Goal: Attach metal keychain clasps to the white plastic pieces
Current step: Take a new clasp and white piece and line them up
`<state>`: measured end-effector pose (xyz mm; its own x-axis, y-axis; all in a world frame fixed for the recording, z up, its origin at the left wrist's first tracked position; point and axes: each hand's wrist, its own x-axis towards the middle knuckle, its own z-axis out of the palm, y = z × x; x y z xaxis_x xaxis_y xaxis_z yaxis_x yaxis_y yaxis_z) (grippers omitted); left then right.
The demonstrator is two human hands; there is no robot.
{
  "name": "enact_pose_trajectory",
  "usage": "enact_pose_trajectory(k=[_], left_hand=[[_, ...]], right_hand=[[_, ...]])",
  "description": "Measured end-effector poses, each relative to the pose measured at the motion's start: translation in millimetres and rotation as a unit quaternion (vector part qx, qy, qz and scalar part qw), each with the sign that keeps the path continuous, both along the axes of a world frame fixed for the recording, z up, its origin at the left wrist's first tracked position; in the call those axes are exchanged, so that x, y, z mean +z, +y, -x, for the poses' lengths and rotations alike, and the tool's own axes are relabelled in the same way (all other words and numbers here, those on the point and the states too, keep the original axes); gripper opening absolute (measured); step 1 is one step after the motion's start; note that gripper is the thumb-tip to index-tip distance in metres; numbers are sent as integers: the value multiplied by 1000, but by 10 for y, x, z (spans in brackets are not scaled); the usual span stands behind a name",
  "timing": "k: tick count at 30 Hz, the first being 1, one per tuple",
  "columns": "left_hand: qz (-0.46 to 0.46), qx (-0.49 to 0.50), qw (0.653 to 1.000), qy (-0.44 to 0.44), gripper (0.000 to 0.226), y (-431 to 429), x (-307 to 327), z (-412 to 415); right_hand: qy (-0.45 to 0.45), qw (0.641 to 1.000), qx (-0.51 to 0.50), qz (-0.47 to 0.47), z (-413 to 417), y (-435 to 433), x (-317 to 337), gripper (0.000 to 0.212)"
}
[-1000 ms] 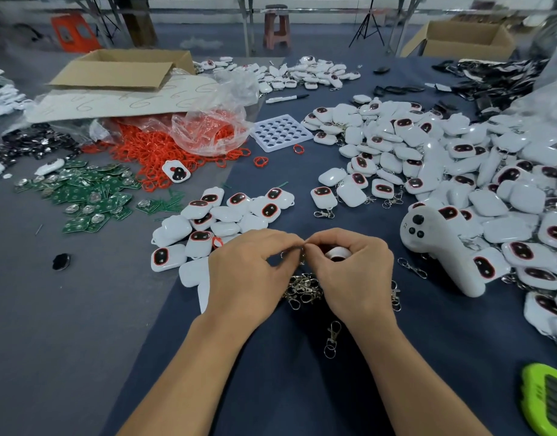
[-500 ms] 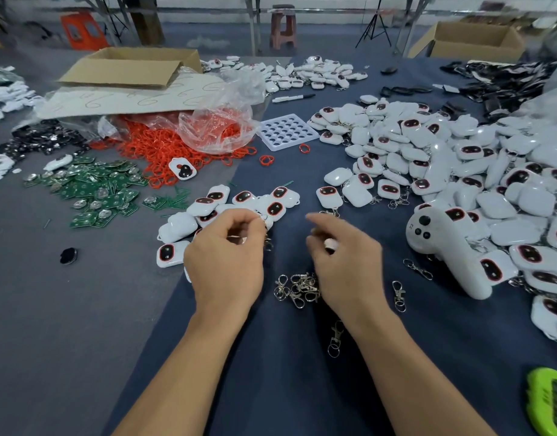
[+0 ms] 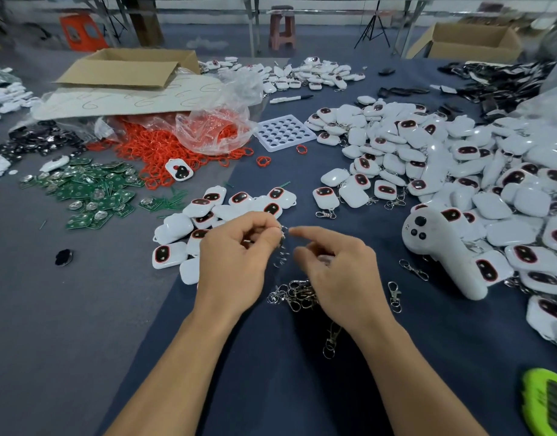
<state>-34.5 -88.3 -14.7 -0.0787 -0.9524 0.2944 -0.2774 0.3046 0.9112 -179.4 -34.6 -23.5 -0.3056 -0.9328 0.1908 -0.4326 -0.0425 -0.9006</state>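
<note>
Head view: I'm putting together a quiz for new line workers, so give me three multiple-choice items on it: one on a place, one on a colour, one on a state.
1. Where does the heap of loose clasps lie?
A. in the cardboard box
B. on the blue cloth
C. on the white tray

2. What colour are the rings spilling from the bag?
A. green
B. black
C. orange-red

3. What is the left hand doing?
A. pinching a clasp
B. lying flat
C. gripping the marker

Answers:
1 B: the heap sits straight on the cloth, away from any box or tray.
2 C: the whole pile of rings is orange-red.
3 A: its fingertips close on a clasp that dangles below them.
</note>
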Motion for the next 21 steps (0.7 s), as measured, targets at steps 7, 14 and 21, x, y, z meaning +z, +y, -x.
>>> enact_pose_trajectory(k=[7, 14, 21], left_hand=[[23, 116, 990, -70, 13, 9, -67, 121], [-54, -91, 990, -92, 57, 4, -100, 173], [36, -107, 926, -360, 18, 140, -102, 104]], right_hand=[[188, 975, -13, -118, 226, 40, 12, 11], [232, 961, -38, -146, 342, 99, 34, 17], [179, 974, -39, -129, 377, 92, 39, 25]])
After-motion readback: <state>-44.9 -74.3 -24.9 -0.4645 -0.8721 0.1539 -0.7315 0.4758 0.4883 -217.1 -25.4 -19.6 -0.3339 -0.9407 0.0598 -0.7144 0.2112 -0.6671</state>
